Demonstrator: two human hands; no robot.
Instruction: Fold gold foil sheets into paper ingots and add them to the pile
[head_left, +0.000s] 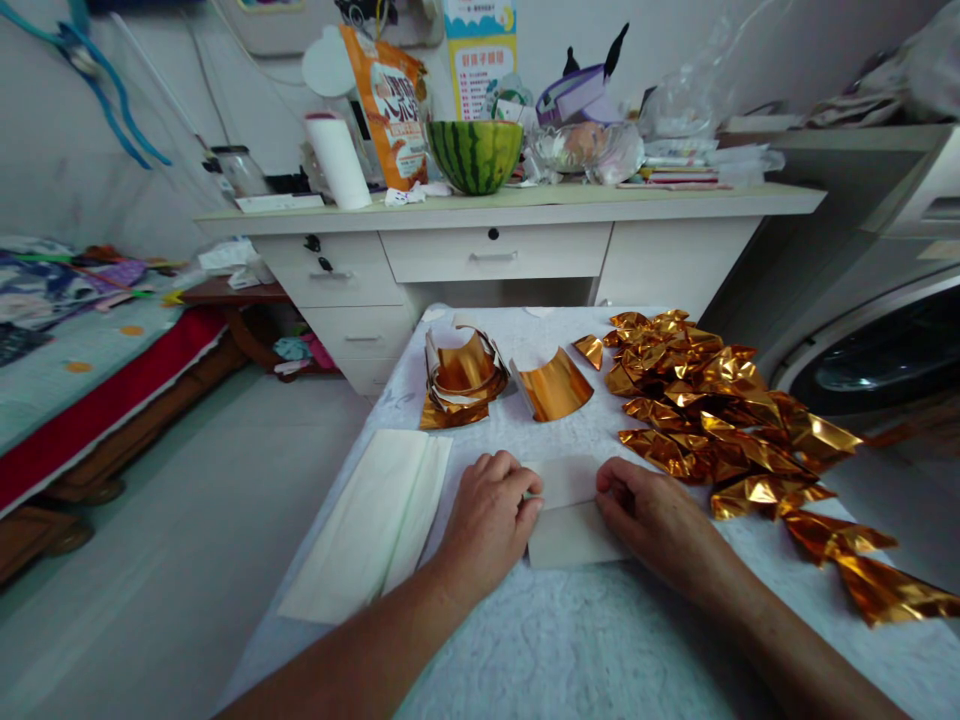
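A pale sheet of paper [574, 535] lies on the cloth-covered table, with a crease or folded edge running across it. My left hand [495, 510] pinches its left side, fingers curled. At the right side my right hand [649, 515] has its thumb and fingers pressed together on the same paper. A stack of whitish sheets [367, 520] rests left of my left hand. Beyond the hands are a curved gold foil sheet [555, 385] and a bundle of curled gold sheets [463, 375]. Many folded gold foil pieces [705, 400] are heaped on the right.
Behind the table stands a white desk [495, 250] bearing half a watermelon [475, 155], an orange snack bag [390, 110] and a white roll [337, 160]. A washing machine [885, 290] is at the right, a bed [112, 370] at the left.
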